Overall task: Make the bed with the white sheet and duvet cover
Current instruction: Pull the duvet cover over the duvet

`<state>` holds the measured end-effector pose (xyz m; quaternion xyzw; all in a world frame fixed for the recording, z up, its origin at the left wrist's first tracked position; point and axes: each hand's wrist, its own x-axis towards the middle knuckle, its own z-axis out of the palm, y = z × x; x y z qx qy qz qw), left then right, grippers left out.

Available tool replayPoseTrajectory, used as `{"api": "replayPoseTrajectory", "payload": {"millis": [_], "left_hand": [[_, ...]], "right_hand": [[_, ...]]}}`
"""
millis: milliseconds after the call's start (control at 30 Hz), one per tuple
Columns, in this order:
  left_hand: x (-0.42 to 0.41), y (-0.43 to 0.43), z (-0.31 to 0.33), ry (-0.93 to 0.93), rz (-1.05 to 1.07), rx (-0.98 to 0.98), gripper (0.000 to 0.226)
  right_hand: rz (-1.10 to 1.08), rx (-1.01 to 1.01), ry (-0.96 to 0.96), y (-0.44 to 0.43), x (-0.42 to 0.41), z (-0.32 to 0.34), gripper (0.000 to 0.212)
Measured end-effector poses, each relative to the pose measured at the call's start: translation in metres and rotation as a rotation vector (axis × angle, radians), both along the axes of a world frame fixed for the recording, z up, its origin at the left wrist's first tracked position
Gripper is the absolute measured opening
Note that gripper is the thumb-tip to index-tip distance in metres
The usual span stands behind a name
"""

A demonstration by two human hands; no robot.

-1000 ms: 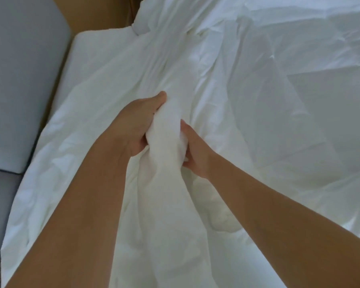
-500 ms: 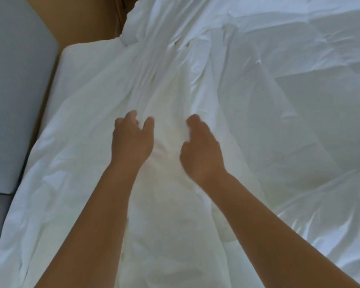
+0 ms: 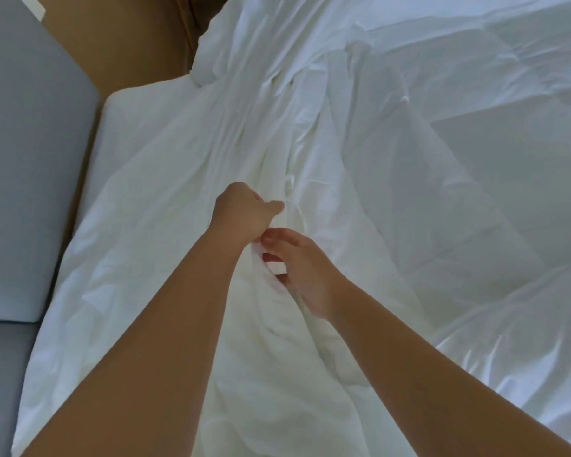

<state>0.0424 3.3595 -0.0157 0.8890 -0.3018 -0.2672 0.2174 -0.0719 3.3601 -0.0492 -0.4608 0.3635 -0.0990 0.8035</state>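
bed (image 3: pixel 129 103), rumpled white duvet cover (image 3: pixel 360 143) on it

1 head-worn camera looks steeply down, close over the bed (image 3: pixel 475 159).

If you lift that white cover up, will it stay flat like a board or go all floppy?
Probably floppy: the duvet cover is creased all over and bunches into folds where the left hand and right hand grip it. It is likely light for its size too, since a pinch of the fingers seems enough to gather it.
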Motion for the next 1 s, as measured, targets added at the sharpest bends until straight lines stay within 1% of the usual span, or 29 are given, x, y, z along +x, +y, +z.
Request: {"api": "replayPoseTrajectory", "payload": {"millis": [33,67,133,167,233,267,300,333,400,433,467,500,567,600,633,700,733,767,800,833,867,900,933,967,1000], "left_hand": [[0.000,0.001,-0.004,-0.025,-0.008,0.042,0.026],[0.001,0.003,-0.007,-0.053,-0.019,0.080,0.023],[0.003,0.008,-0.011,-0.113,-0.029,0.129,0.008],[0.003,0.010,-0.012,-0.153,-0.030,0.137,0.005],[0.001,0.011,-0.011,-0.182,-0.055,0.101,0.007],[0.000,0.010,-0.009,-0.132,-0.068,0.034,0.005],[-0.002,0.009,-0.006,-0.020,-0.050,-0.064,0.004],[-0.006,0.007,-0.001,0.133,-0.002,-0.165,0.007],[-0.011,0.005,0.008,0.402,0.130,-0.309,0.011],[-0.012,0.004,0.012,0.489,0.194,-0.360,0.012],[-0.014,0.004,0.014,0.567,0.260,-0.412,0.013],[-0.016,0.005,0.016,0.639,0.323,-0.464,0.012],[-0.020,0.004,0.018,0.736,0.414,-0.539,0.012],[-0.023,0.003,0.019,0.784,0.467,-0.576,0.013],[-0.024,0.002,0.021,0.840,0.542,-0.628,0.013],[-0.022,0.001,0.028,1.005,0.739,-0.767,0.017],[-0.019,0.001,0.031,1.076,0.816,-0.826,0.020],[-0.017,0.001,0.034,1.108,0.837,-0.845,0.024],[-0.018,0.000,0.037,1.109,0.803,-0.822,0.026],[-0.024,-0.001,0.041,1.096,0.722,-0.774,0.026],[-0.033,-0.004,0.045,1.091,0.617,-0.702,0.027],[-0.045,-0.007,0.048,1.069,0.506,-0.594,0.032],[-0.058,-0.010,0.051,1.006,0.383,-0.464,0.034],[-0.071,-0.013,0.053,0.908,0.259,-0.343,0.033],[-0.083,-0.016,0.057,0.835,0.151,-0.250,0.028]], "right_hand": [[0.003,-0.003,0.025,0.003,0.002,-0.003,0.022],[0.009,-0.003,0.044,0.006,0.003,-0.006,0.028],[0.007,-0.003,0.063,0.009,0.005,-0.010,0.038],[-0.018,0.007,0.076,0.009,0.005,-0.011,0.038],[-0.105,0.067,0.100,0.006,0.005,-0.012,0.031],[-0.144,0.096,0.121,0.003,0.005,-0.012,0.026],[-0.156,0.113,0.150,0.000,0.006,-0.011,0.024],[-0.149,0.141,0.158,-0.004,0.005,-0.011,0.028],[-0.164,0.223,0.079,-0.013,0.002,-0.005,0.037],[-0.191,0.244,0.034,-0.018,-0.001,-0.001,0.035],[-0.218,0.236,0.007,-0.022,-0.005,0.005,0.032],[-0.249,0.189,0.019,-0.027,-0.008,0.008,0.028],[-0.330,0.095,0.086,-0.032,-0.011,0.014,0.030],[-0.396,0.089,0.101,-0.034,-0.012,0.015,0.031],[-0.476,0.125,0.092,-0.037,-0.014,0.016,0.028],[-0.659,0.326,0.046,-0.047,-0.027,0.015,0.017],[-0.763,0.432,0.026,-0.053,-0.038,0.012,0.016],[-0.849,0.502,0.031,-0.060,-0.052,0.007,0.017],[-0.904,0.528,0.067,-0.065,-0.063,0.001,0.018],[-0.913,0.470,0.149,-0.071,-0.072,-0.006,0.018],[-0.861,0.325,0.288,-0.075,-0.078,-0.012,0.017],[-0.773,0.087,0.440,-0.077,-0.082,-0.017,0.013],[-0.694,-0.176,0.524,-0.076,-0.081,-0.014,0.005],[-0.641,-0.393,0.531,-0.074,-0.080,-0.008,0.015],[-0.587,-0.501,0.434,-0.069,-0.079,0.001,0.030]]}}
